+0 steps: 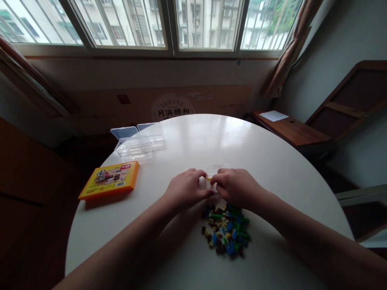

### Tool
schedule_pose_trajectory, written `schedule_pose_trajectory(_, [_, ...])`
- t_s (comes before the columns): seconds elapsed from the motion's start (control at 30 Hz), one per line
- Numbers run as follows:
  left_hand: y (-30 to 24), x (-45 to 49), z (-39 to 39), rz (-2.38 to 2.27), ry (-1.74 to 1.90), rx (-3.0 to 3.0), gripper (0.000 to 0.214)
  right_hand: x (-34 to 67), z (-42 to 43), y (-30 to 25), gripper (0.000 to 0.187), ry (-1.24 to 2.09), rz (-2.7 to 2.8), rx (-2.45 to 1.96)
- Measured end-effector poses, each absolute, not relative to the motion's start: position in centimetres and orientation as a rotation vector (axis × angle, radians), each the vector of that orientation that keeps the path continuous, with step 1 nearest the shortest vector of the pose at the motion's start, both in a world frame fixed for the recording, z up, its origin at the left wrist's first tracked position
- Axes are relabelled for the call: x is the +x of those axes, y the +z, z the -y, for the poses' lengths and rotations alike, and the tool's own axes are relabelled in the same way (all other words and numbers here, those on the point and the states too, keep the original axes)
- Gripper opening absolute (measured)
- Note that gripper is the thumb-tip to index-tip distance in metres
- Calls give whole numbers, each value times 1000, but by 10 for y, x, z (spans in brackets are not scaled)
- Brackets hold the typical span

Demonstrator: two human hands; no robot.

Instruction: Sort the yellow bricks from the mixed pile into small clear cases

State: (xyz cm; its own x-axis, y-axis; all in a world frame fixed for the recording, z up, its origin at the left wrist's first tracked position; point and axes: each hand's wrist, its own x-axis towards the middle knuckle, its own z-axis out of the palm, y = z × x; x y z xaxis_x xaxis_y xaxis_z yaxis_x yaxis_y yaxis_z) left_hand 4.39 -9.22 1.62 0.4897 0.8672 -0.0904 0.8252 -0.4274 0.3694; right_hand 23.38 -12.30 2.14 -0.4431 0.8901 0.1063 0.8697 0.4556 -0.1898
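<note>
Over the middle of the white round table (272, 173) a small clear plastic box (210, 184) stands with its lid raised at the back. My left hand (186, 189) grips its left side between thumb and fingers. At the box's right side, my right hand (236, 186) has its fingers bent together over the opening. A bit of yellow shows by these fingertips, but what they pinch, if anything, is hidden. Just nearer to me lies a loose pile of small toy bricks (228, 233) in green, blue, yellow and dark brown.
Several clear plastic boxes (137, 147) with opened lids stand at the table's far left edge. Nearer on the left lies an orange and yellow game box (111, 179). Beyond the table, a wooden surface (293, 129) holds a white paper (274, 116) on the right.
</note>
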Motion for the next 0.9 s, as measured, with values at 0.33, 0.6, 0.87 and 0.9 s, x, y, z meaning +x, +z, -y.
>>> schedule_pose_trajectory(0.33, [15,44,92,-1403,171,2390,45,232,123,15,26,180,2413,-1468])
schedule_pose_trajectory(0.6, [12,42,92,-1402,189,2395,49,240,122,16,28,213,2404,-1511])
schedule_pose_trajectory(0.87, [14,42,93,-1411,172,2392,46,232,121,14,25,225,2425,-1516])
schedule_pose_trajectory(0.9, [14,42,93,-1407,175,2392,45,232,120,14,26,226,2420,-1512])
